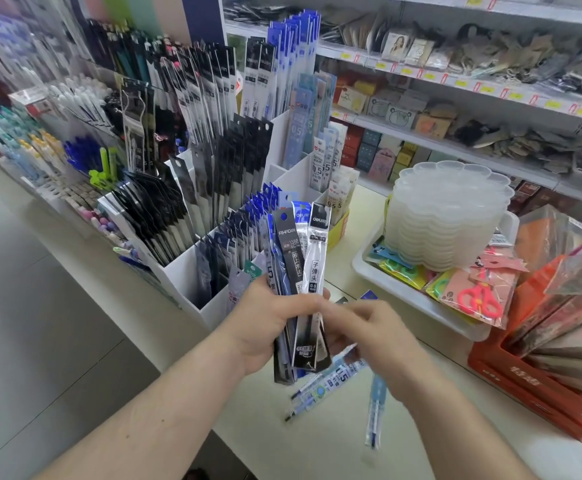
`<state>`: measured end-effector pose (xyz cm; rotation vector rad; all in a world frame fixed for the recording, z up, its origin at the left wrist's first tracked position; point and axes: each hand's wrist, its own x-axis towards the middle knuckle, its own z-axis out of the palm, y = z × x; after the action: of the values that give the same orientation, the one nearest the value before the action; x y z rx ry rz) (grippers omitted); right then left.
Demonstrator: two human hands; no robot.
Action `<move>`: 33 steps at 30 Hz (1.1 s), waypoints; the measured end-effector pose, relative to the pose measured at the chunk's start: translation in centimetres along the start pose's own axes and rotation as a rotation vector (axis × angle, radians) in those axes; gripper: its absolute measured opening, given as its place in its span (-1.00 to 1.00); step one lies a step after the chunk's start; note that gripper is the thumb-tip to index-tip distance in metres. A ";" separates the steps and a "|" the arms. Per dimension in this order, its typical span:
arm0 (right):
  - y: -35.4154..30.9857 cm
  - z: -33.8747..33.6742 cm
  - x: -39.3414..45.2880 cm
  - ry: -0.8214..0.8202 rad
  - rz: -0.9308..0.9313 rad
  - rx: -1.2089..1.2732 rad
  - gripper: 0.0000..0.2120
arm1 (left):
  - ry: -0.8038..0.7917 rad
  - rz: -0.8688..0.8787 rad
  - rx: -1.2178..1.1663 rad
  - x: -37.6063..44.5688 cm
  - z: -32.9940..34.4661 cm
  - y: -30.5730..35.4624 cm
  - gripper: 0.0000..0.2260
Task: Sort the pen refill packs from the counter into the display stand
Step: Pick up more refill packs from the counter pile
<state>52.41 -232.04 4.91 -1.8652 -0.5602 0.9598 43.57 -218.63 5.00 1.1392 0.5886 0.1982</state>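
My left hand (265, 323) grips a fanned bunch of pen refill packs (300, 268), black, blue and white, held upright above the counter edge. My right hand (372, 337) reaches in from the right, its blurred fingers pinching the lower part of the bunch. Loose refill packs (334, 379) lie flat on the pale counter (317, 441) under my hands. The white tiered display stand (192, 268) stands just behind, its compartments full of upright black and blue refill packs.
A white tray (407, 292) with a stack of clear plastic dishes (449, 209) and packed scissors sits to the right. A red crate (532, 389) of packaged goods is at far right. Shelves of goods run along the back; pens fill racks at left.
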 end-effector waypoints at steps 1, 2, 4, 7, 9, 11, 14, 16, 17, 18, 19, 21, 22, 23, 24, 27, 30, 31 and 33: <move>-0.4 -0.5 0.1 0.112 -0.033 0.055 -0.35 | -0.033 0.006 0.002 -0.1 -0.2 0.2 -0.82; -0.9 -0.7 0.2 0.199 -0.072 0.102 -0.39 | -0.063 0.008 0.009 -0.1 -0.4 0.3 -0.79; -1.8 -0.5 0.7 0.228 -0.127 0.128 -0.55 | -0.101 0.014 0.049 -0.1 -0.5 0.5 -0.72; -2.6 0.6 1.1 0.123 -0.207 0.129 -0.83 | -0.127 0.031 0.090 -0.1 -0.4 0.5 -0.61; -2.7 1.0 1.1 0.129 -0.243 0.181 -0.93 | -0.131 0.023 0.060 -0.3 -0.4 0.7 -0.59; -2.8 1.1 0.8 0.165 -0.242 0.251 -0.92 | -0.142 0.009 0.009 -0.5 -0.7 0.9 -0.61; -2.9 1.0 0.7 0.261 -0.200 0.339 -0.84 | -0.129 -0.021 -0.038 -0.8 -1.1 1.2 -0.67; -3.3 0.9 0.8 0.287 -0.161 0.425 -0.82 | -0.091 -0.035 -0.037 -1.0 -1.2 1.4 -0.67; -3.5 0.9 0.9 0.279 -0.156 0.462 -0.81 | -0.072 -0.034 -0.029 -1.0 -1.3 1.5 -0.65; -3.8 0.9 0.8 0.263 -0.153 0.490 -0.81 | -0.056 -0.030 -0.018 -1.1 -1.4 1.6 -0.63; -4.1 1.0 0.8 0.242 -0.156 0.511 -0.79 | -0.041 -0.024 -0.002 -1.1 -1.5 1.7 -0.63; -4.7 1.2 0.8 0.193 -0.143 0.542 -0.75 | -0.007 -0.003 0.038 -1.3 -1.7 2.1 -0.64; -4.9 1.2 0.9 0.177 -0.131 0.554 -0.74 | 0.011 0.017 0.058 -1.4 -1.8 2.3 -0.65; -5.1 1.2 1.2 0.167 -0.123 0.556 -0.73 | 0.035 0.042 0.076 -1.5 -1.9 2.7 -0.67; -5.4 1.2 1.5 0.162 -0.124 0.544 -0.72 | 0.063 0.072 0.092 -1.5 -2.0 3.0 -0.69; -6.9 0.9 2.9 0.212 -0.169 0.499 -0.72 | 0.167 0.179 0.110 -1.6 -2.5 4.5 -0.65; -9.0 -0.1 4.7 0.290 -0.221 0.526 -0.76 | 0.254 0.283 0.106 -1.7 -3.2 6.1 -0.68; -9.7 -0.6 5.5 0.335 -0.272 0.499 -0.76 | 0.276 0.304 0.097 -1.8 -3.4 6.5 -0.71; -11.4 -1.5 7.4 0.452 -0.418 0.435 -0.65 | 0.309 0.333 0.088 -2.0 -3.8 7.2 -0.76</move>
<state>58.17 -222.28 12.61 -1.4277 -0.4000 0.3295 40.93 -213.39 11.05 1.2997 0.6812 0.6484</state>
